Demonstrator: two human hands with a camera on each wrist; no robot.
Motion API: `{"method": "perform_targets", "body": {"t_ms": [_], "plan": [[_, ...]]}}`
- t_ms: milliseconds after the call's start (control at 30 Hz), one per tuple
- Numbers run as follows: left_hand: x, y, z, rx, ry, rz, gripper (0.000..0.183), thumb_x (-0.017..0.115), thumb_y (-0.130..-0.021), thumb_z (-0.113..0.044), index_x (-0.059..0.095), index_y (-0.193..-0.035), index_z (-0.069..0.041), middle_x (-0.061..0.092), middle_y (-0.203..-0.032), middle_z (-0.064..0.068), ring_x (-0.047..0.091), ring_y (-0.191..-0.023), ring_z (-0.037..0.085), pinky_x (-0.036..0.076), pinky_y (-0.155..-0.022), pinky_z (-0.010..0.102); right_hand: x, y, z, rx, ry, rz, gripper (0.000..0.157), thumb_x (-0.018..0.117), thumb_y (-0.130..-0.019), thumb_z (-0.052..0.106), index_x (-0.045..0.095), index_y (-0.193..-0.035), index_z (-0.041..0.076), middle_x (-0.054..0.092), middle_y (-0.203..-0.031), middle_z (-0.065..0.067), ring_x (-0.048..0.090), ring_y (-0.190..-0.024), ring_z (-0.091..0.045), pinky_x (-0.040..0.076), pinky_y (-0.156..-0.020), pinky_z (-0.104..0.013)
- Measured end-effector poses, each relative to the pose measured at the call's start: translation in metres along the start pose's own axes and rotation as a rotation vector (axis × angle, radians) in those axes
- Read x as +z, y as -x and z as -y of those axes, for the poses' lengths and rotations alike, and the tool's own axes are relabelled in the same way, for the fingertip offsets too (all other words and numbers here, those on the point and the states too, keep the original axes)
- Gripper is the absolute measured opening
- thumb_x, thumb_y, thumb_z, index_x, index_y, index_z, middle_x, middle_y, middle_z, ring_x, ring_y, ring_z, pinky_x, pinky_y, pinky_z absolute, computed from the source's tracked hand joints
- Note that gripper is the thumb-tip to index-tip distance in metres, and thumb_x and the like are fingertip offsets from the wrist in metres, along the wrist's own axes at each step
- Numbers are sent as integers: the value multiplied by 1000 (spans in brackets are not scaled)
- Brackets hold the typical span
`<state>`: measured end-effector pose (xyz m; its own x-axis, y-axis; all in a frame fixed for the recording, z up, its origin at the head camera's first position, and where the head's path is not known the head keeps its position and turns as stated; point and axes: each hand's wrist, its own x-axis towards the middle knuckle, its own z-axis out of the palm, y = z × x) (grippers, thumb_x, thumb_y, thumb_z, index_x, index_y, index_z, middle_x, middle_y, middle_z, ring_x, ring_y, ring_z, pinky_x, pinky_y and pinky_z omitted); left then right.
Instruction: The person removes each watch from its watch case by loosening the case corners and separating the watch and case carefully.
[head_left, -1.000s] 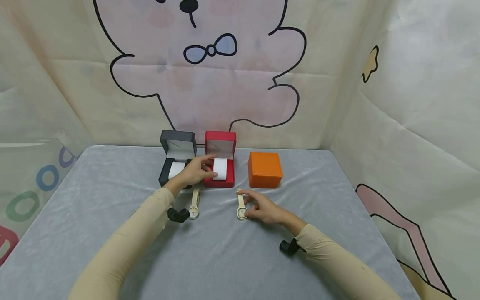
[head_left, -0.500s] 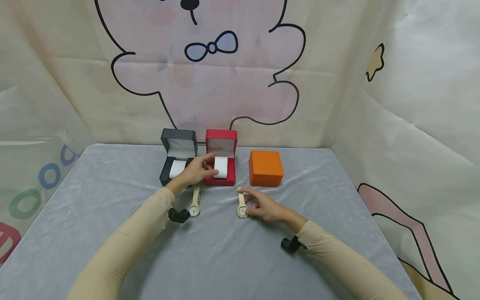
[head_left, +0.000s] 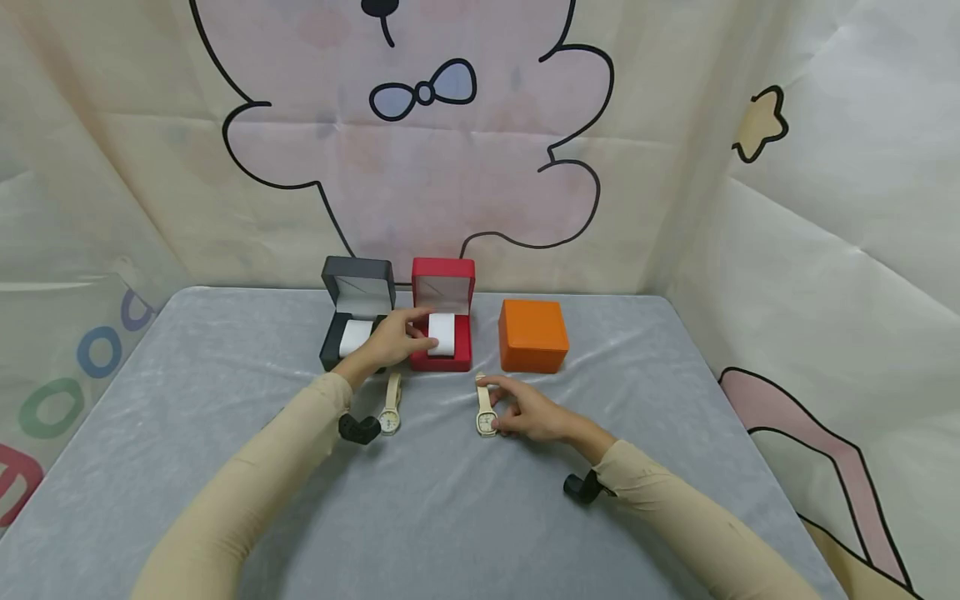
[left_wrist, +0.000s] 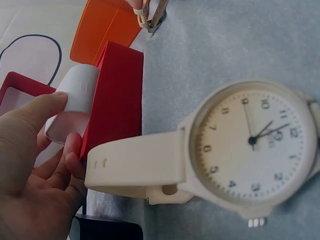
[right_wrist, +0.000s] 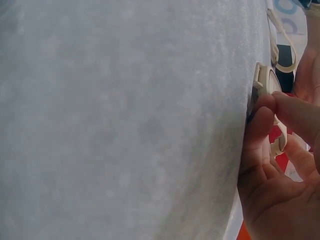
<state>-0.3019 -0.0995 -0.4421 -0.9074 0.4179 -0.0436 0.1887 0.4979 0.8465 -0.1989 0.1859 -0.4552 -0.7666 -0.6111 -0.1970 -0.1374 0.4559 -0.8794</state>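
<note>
My left hand reaches to the open red watch box and pinches the white watch cushion in it. In the left wrist view its thumb lies on the cushion's side, with the other fingers curled below. My right hand pinches a cream wristwatch on the table, thumb by the watch case and index finger at the far end of the strap. A second cream wristwatch lies below my left wrist; its round dial fills much of the left wrist view.
Left of the red box stands an open dark grey watch box with a white cushion, partly behind my left hand. A closed orange box sits on the right. Grey cloth covers the table; printed curtains hang behind and beside it.
Both hands keep their places on the cushion and the watch. Only the head view has shifted slightly.
</note>
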Motion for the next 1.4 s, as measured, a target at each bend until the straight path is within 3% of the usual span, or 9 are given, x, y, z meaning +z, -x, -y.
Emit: {"method": "perform_targets", "body": {"t_ms": [267, 500, 600, 800, 1033, 1233, 1400], "plan": [[1, 0, 0, -44, -36, -17, 66, 76, -91, -19, 48, -150, -9, 64, -114, 17, 61, -101, 25, 49, -74, 27, 2, 0, 1, 18, -20, 15, 67, 66, -94, -3, 37, -153, 6, 52, -120, -22, 52, -58, -10, 49, -59, -20], [3, -3, -3, -52, -60, -22, 51, 74, -89, -11, 62, -138, -6, 63, -89, 10, 56, -79, 18, 45, -62, 25, 0, -1, 2, 8, -24, 15, 67, 67, -93, -3, 37, -152, 5, 52, -120, -23, 55, -59, -11, 51, -61, -21], [4, -3, -1, -40, -62, -32, 47, 74, -89, -10, 64, -135, -5, 63, -87, 9, 55, -76, 16, 44, -60, 25, 0, -1, 2, 2, -32, 21, 67, 67, -93, -3, 37, -152, 4, 52, -120, -24, 56, -60, -11, 52, -61, -21], [4, -5, 0, -34, -54, -23, 51, 77, -88, -12, 63, -137, -6, 62, -102, 13, 56, -83, 18, 46, -65, 25, -1, -2, 2, 28, -32, 12, 68, 68, -93, -3, 38, -153, 7, 52, -120, -21, 55, -61, -13, 52, -61, -21], [6, -7, -3, -29, -119, 19, 62, 79, -87, -15, 56, -144, -4, 58, -121, 15, 55, -91, 19, 46, -75, 26, -4, 0, 3, 26, -32, 17, 68, 67, -93, -3, 37, -153, 6, 52, -119, -22, 55, -60, -12, 51, -61, -21], [7, -9, -5, 23, -207, 41, 63, 75, -91, -16, 50, -146, 2, 47, -151, 22, 56, -106, 25, 49, -97, 39, -5, -1, 2, 10, -31, 20, 66, 67, -93, -4, 37, -152, 4, 50, -116, -23, 55, -59, -12, 51, -61, -20], [8, -9, -3, 15, -219, 53, 65, 74, -92, -17, 47, -147, 3, 41, -157, 21, 53, -124, 31, 46, -108, 47, -4, 0, 1, -4, -29, 42, 66, 67, -94, -3, 37, -153, 2, 48, -115, -23, 53, -58, -12, 50, -61, -20]]}}
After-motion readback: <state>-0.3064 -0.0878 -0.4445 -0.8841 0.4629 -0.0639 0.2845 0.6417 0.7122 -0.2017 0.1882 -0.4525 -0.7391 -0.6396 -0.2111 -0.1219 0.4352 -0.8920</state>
